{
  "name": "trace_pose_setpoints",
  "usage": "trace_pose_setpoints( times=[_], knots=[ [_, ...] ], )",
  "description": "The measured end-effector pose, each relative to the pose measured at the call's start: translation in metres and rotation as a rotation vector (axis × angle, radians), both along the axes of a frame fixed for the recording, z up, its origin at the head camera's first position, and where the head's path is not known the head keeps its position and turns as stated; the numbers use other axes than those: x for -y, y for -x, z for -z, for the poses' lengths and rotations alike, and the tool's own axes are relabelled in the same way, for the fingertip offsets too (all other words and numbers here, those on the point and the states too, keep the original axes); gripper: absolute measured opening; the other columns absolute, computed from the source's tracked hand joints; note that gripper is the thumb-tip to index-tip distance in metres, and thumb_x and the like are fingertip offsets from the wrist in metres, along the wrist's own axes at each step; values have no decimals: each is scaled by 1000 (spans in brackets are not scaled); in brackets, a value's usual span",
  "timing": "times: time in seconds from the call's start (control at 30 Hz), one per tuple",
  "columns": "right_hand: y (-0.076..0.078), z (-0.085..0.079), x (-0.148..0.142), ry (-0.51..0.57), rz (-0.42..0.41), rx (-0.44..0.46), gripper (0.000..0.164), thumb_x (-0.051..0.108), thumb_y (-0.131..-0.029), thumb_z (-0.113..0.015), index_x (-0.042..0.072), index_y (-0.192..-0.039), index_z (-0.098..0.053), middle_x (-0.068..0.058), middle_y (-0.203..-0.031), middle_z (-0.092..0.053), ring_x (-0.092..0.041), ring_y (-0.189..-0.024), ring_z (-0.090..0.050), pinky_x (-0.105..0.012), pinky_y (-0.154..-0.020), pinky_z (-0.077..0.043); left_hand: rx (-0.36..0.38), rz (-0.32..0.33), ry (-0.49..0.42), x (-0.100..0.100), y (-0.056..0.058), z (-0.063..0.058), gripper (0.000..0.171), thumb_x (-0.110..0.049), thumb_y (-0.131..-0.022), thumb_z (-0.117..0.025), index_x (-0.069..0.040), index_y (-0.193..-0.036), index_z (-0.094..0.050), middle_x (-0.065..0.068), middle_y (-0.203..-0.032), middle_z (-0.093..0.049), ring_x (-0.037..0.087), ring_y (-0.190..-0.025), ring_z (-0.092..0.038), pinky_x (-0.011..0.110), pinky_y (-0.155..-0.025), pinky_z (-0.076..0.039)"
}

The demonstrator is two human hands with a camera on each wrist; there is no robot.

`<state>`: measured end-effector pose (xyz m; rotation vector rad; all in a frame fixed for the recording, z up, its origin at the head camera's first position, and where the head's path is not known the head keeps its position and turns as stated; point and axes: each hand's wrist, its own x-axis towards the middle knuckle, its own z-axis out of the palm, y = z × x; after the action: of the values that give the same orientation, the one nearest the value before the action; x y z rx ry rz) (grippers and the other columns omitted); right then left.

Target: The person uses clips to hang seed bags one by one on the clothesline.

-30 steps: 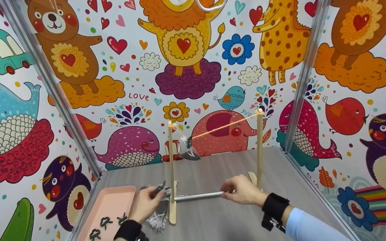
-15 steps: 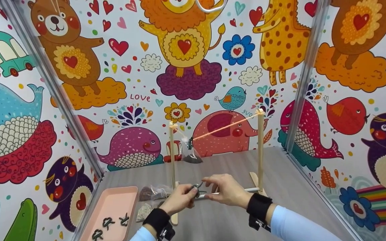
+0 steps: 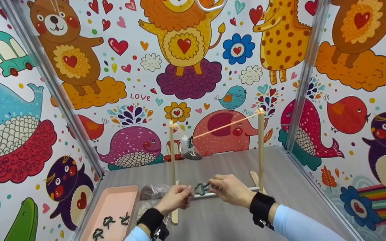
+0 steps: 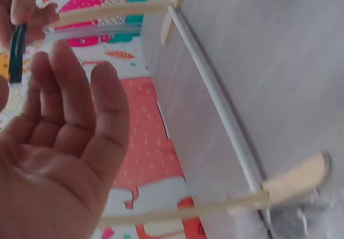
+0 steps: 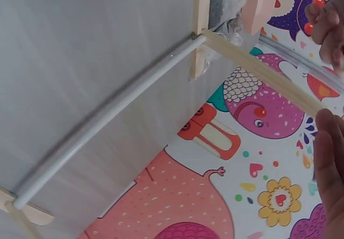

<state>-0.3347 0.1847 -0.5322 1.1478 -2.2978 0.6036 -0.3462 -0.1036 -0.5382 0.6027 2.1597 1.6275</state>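
My right hand (image 3: 231, 190) pinches a dark green clip (image 3: 200, 189) with a looped, cloud-like outline, held above the white crossbar (image 3: 246, 190) of a small wooden frame. In the left wrist view the same clip (image 4: 17, 53) hangs edge-on from the right fingertips. My left hand (image 3: 177, 199) is just left of the clip, apart from it; its fingers are loosely bent, with nothing seen between them. On the string (image 3: 224, 126) between the two posts, another dark clip (image 3: 190, 142) holds a clear bag (image 3: 191, 154) with dark contents.
A pink tray (image 3: 117, 195) at the left bears several dark green clips (image 3: 108, 221). Clear bags (image 3: 154, 191) lie between the tray and the left post (image 3: 172, 157). The right post (image 3: 260, 150) rises beyond my right hand. Patterned walls enclose the grey table (image 3: 226, 221).
My left hand has carried the clip rightward from beside the left post to my right hand. Now the right hand holds it, and the left has let go. The hanging bag sways slightly.
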Motion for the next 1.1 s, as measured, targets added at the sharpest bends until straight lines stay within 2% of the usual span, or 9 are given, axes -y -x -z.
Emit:
trace_pose_setpoints(
  times=[0.1, 0.2, 0.33, 0.43, 0.6, 0.67, 0.87, 1.03, 1.1],
  knots=[
    [4, 2, -11, 70, 19, -40, 9, 4, -96, -86, 6, -104, -82, -2, -84, -75, -7, -73, -71, -16, -67, -59, -184, -111, 176, 23, 7, 11, 39, -23, -114, -61, 12, -99, -70, -5, -74, -61, 9, -67, -58, 22, -61, -47],
    [7, 4, -25, 93, 40, -55, 7, 1, -95, -86, 5, -97, -82, -3, -79, -74, -6, -70, -70, -17, -64, -58, -362, -249, 390, 49, 12, 30, 25, -19, -102, -73, -1, -85, -71, -5, -73, -62, 10, -67, -54, 27, -62, -44],
    [6, 6, -43, 75, 83, -27, 8, 1, -94, -87, 7, -94, -83, -1, -76, -73, -2, -70, -69, -15, -63, -59, -477, -405, 617, 71, 12, 69, 17, -18, -88, -82, -10, -81, -69, 0, -75, -67, 15, -70, -57, 35, -64, -48],
    [4, 9, -54, 65, 134, -19, 10, 1, -91, -90, 9, -91, -84, 2, -74, -72, 3, -67, -65, -13, -60, -55, -464, -459, 756, 76, 8, 99, 22, -24, -85, -87, -9, -92, -73, 5, -86, -72, 22, -80, -66, 43, -73, -57],
    [4, 13, -62, 30, 201, -60, 10, 8, -90, -93, 15, -91, -87, 7, -75, -76, 1, -66, -68, -14, -58, -50, -345, -455, 887, 72, -5, 136, 56, -33, -88, -91, -5, -134, -74, 19, -113, -77, 40, -101, -78, 60, -88, -65],
    [6, 14, -62, 17, 216, -76, 9, 10, -91, -93, 17, -91, -88, 9, -76, -78, -1, -67, -73, -15, -58, -51, -328, -474, 912, 68, -9, 146, 52, -33, -89, -90, -6, -130, -76, 23, -113, -75, 43, -98, -78, 62, -86, -65],
    [5, 19, -60, 14, 236, -69, 12, 12, -89, -94, 20, -86, -86, 10, -74, -76, -3, -67, -73, -16, -57, -48, -283, -601, 987, 59, -13, 156, 30, -30, -91, -85, -4, -83, -73, 15, -80, -74, 29, -75, -76, 52, -69, -65],
    [3, 19, -57, 20, 215, -35, 9, 8, -90, -92, 16, -89, -88, 6, -77, -79, -9, -71, -78, -26, -63, -60, -285, -653, 1008, 65, -8, 147, 24, -18, -96, -74, -5, -75, -71, 12, -70, -71, 23, -67, -69, 48, -65, -63],
    [2, 17, -57, 22, 198, 0, 8, 6, -91, -91, 13, -90, -87, 4, -78, -80, -10, -72, -79, -28, -65, -63, -351, -655, 1013, 69, -3, 139, 25, -19, -98, -74, -6, -78, -74, 12, -74, -72, 25, -70, -72, 50, -68, -64]
  ],
)
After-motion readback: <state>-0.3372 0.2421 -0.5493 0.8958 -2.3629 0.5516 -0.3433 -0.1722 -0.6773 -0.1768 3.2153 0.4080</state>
